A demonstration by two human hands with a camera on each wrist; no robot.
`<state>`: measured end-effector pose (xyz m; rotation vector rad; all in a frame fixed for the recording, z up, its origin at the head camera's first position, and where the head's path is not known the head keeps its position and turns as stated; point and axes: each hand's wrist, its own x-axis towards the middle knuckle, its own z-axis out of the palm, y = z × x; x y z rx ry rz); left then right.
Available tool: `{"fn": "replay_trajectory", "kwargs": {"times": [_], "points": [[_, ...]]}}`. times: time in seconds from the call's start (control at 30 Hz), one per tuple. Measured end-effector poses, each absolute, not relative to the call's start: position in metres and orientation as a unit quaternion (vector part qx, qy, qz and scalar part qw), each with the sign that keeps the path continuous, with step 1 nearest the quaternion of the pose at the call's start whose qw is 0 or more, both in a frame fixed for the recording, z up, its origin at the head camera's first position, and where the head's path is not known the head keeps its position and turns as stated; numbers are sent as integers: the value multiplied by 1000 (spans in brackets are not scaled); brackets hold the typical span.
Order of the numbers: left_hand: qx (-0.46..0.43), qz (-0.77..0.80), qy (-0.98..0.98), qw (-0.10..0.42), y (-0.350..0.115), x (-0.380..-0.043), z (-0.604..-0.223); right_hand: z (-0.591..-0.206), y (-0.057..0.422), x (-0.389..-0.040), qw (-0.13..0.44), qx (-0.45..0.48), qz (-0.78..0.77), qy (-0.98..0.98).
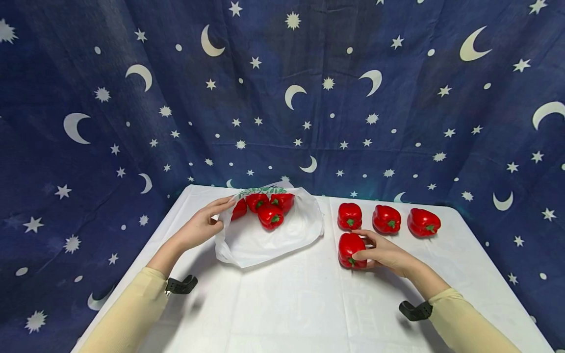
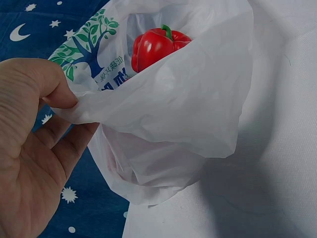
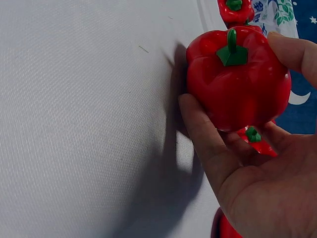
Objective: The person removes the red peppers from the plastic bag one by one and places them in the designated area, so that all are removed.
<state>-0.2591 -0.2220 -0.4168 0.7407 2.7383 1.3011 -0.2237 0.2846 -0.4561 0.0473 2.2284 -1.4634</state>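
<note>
At the left of the table, a white plastic bag (image 1: 260,245) with a green tree print lies with its mouth toward me. Several red bell peppers (image 1: 270,216) are inside it; one bell pepper (image 2: 157,48) shows through the opening in the left wrist view. My left hand (image 1: 200,228) pinches the bag's left rim between thumb and fingers. On the right side, my right hand (image 1: 388,254) holds a red bell pepper (image 3: 237,84), thumb on one side and fingers on the other, its green stem facing me.
Behind the held pepper stand three more bell peppers in a row: a left one (image 1: 349,216), a middle one (image 1: 386,219) and a right one (image 1: 423,222). A white cloth covers the table (image 1: 291,304). A blue curtain (image 1: 326,127) with moons and stars hangs behind.
</note>
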Motion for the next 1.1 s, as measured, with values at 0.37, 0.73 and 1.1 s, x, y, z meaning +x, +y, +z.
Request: {"fn": "replay_trajectory", "kwargs": {"times": [0.37, 0.73, 1.1], "points": [[241, 416, 877, 6, -224, -259, -414, -452, 287, -226, 249, 9, -515, 820], [242, 418, 876, 1, -226, -259, -415, -450, 285, -229, 261, 4, -493, 830], [246, 430, 869, 3, -224, -259, -419, -445, 300, -221, 255, -17, -464, 848]]}}
